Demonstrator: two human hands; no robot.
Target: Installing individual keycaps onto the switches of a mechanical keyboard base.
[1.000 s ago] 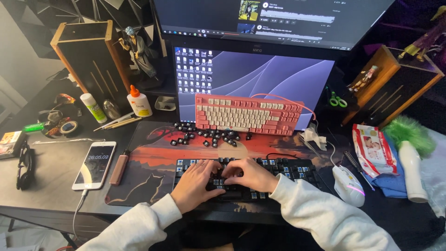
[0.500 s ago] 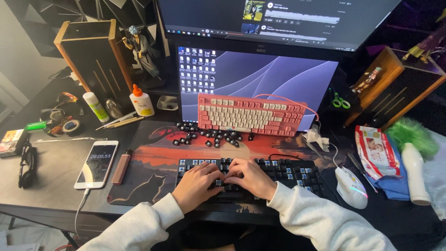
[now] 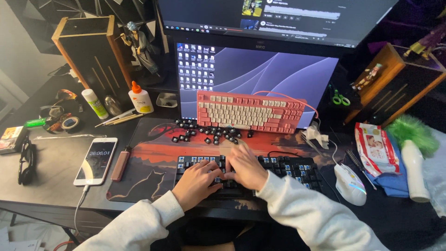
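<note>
Home computer desk: monitors point(image 3: 260, 69), keyboards point(image 3: 251, 110).

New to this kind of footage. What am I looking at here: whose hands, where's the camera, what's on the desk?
One camera, worn on a person's head, looks down at a desk. Both bare hands, in white sleeves, rest on a black keyboard with its keycaps removed: the left hand and the right hand press together near its middle. Whether they grip anything cannot be seen. Loose black keycaps lie on the desk mat behind it, before a pink keyboard leaning on a monitor. A phone lies to the left, a white mouse to the right.
</note>
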